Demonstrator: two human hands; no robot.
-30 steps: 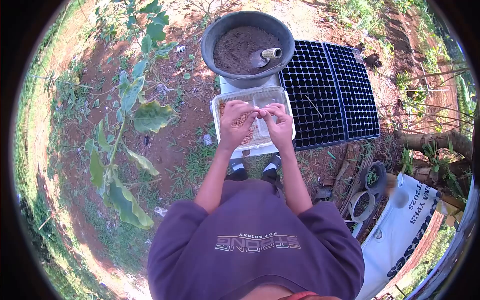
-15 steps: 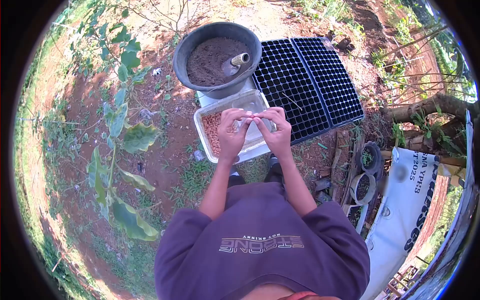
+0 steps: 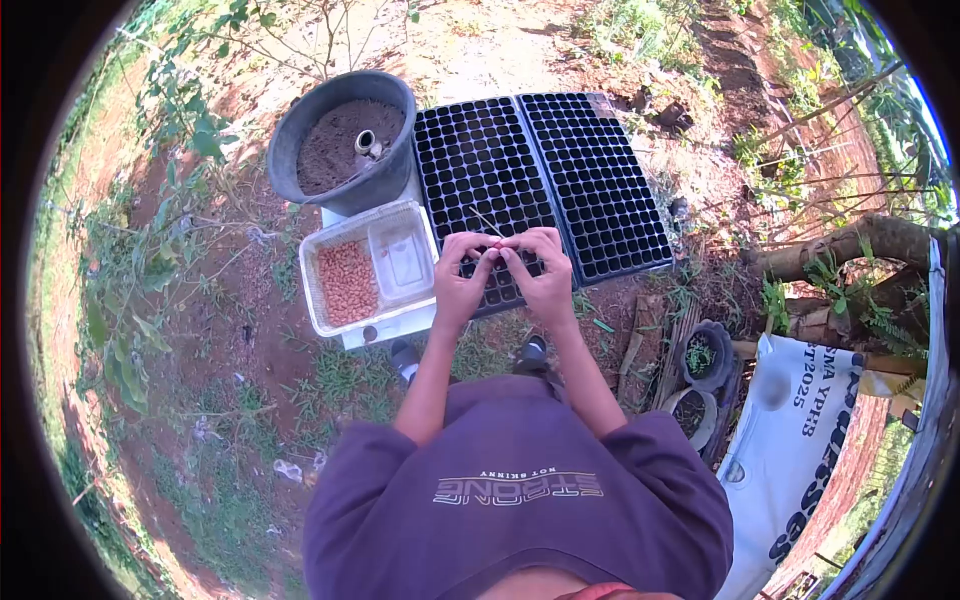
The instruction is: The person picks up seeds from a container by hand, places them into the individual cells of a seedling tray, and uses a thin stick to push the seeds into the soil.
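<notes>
I saw the left hand [image 3: 460, 285] and the right hand [image 3: 540, 280] raised together in front of the body, fingertips meeting at the middle, each hand curled with thumb and forefinger pressed together on something very small; I could not tell what it was, as it was too tiny to make out. Both hands hovered over the near edge of the left black seedling tray [image 3: 480, 170], whose many small cells looked dark. A second black seedling tray [image 3: 590, 180] lay touching it on the right, side by side on the bare ground. Just left of the hands sat a clear plastic container [image 3: 322, 300] on a white base, holding a heap of pale brown seeds [image 3: 347, 283] in its left part and a smaller clear insert [image 3: 400, 258] in its right part. Beyond the container stood a dark round tub [image 3: 345, 185] filled with soil, with a trowel handle [image 3: 365, 142] sticking up from it. Below the hands I saw bare forearms and a purple sweatshirt [image 3: 520, 490] with printed lettering. To the right lay a white printed sack [image 3: 800, 440] and some small dark pots [image 3: 703, 358] near a fallen trunk [image 3: 850, 245]. Leafy plants [image 3: 150, 270] stood at the left on reddish earth.
</notes>
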